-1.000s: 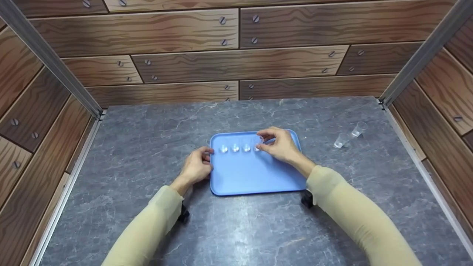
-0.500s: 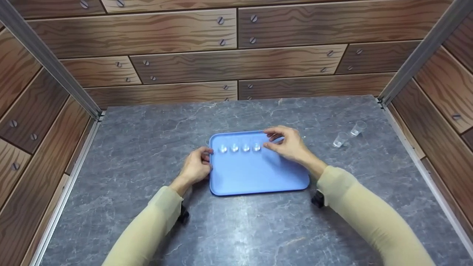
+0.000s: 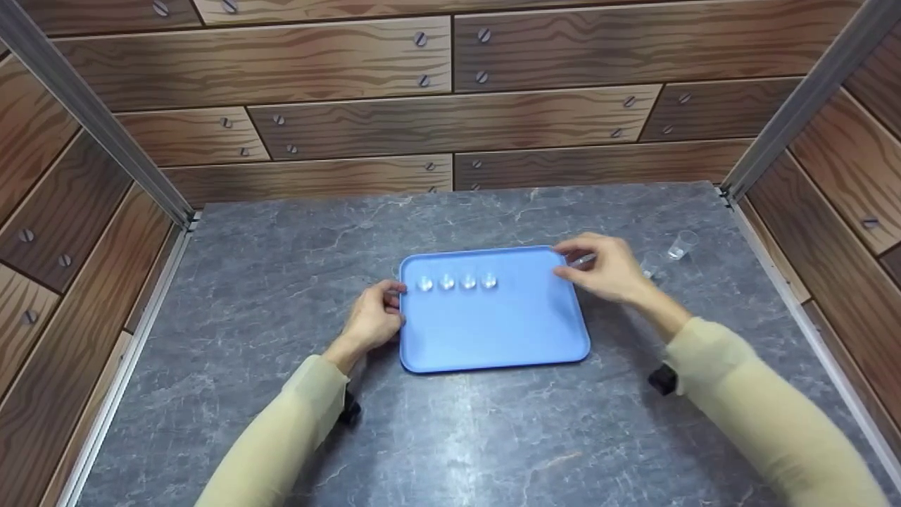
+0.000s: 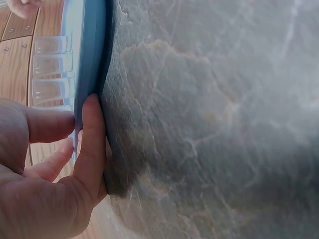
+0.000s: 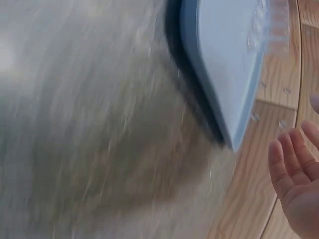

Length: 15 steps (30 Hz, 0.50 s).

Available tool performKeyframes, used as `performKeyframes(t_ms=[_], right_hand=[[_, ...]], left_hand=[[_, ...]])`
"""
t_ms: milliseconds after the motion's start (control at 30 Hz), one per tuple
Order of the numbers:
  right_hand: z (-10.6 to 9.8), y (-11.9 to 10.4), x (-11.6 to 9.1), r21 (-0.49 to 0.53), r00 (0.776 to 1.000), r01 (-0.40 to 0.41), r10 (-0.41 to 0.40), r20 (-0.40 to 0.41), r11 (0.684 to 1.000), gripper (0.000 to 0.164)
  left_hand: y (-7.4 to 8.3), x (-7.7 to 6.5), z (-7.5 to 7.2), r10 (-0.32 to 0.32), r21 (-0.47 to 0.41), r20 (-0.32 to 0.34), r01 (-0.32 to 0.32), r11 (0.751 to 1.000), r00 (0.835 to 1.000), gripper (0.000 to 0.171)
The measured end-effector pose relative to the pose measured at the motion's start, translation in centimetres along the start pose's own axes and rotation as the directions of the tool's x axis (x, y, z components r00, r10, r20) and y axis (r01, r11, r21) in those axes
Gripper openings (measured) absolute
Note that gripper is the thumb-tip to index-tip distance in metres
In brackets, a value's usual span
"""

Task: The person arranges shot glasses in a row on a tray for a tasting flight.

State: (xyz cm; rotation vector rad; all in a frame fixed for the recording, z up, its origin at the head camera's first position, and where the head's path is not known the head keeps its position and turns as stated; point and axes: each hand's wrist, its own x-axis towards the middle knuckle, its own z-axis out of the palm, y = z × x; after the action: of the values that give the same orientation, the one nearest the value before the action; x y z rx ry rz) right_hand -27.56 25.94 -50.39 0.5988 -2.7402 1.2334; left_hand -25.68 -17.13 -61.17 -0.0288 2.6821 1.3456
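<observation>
A blue tray [image 3: 493, 331] lies on the grey marbled table. Several small clear plastic cups [image 3: 447, 282] stand upright on it, in a row along its back left part. My left hand [image 3: 373, 317] holds the tray's left edge; in the left wrist view the thumb [image 4: 50, 124] rests at the rim and a finger [image 4: 92, 139] lies along the outer wall. Over the tray's back right corner, my right hand [image 3: 605, 267] has its fingers loosely bent, with nothing between them in the right wrist view.
Two more clear cups are on the table at the right. One cup [image 3: 681, 245] shows whole and leans in view; the other cup [image 3: 649, 272] is mostly hidden behind the right hand. Wood-patterned walls [image 3: 352, 127] enclose the table at back and sides.
My right hand has let go of the last cup in the row and moved right, off the cups to the tray's right edge. The left hand has stayed at the tray.
</observation>
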Motion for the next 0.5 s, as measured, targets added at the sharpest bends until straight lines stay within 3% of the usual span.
performKeyframes(t_ms=[300, 500], right_hand=[[-5.3, 2.0, -1.9, -0.070, 1.000, -0.011, 0.009, -0.021, 0.997, 0.038], [-8.0, 4.1, -3.2, -0.112, 0.996, -0.018, 0.009, -0.085, 0.994, 0.039]], left_hand=[[0.3, 0.0, -0.1, 0.010, 0.004, -0.005, -0.010, 1.000, 1.000, 0.054], [2.0, -1.6, -0.7, 0.028, -0.025, -0.021, -0.028, 0.999, 0.999, 0.053]])
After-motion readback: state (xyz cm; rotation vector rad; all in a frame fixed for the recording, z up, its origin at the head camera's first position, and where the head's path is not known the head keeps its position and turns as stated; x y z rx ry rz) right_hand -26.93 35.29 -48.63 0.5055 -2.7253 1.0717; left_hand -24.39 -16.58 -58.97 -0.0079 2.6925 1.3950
